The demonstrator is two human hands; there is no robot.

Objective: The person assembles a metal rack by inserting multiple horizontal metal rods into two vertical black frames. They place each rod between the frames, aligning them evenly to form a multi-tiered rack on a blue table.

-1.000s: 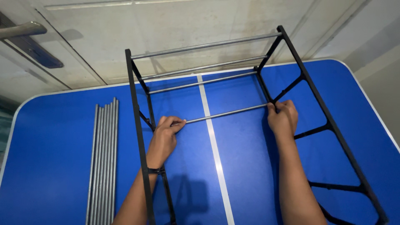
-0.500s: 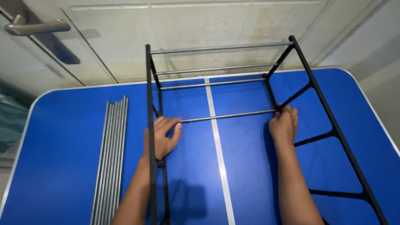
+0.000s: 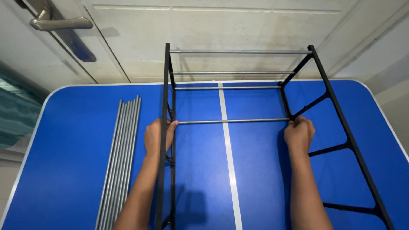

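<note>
Silver rod is held level between the two black side frames of a rack standing on the blue counter, nearer to the person than the three silver rods already fitted across the rack. Its left end is gripped by the left hand, whose fingers are curled around the rod and the left side frame where they meet. Its right end is gripped by the right hand, closed against the right side frame. A white stripe is seen running down the counter under the rod's middle. A bundle of loose silver rods is laid flat on the counter, well to the left of the left side frame. Beyond the rack, a pale door with a metal lever handle is seen.
</note>
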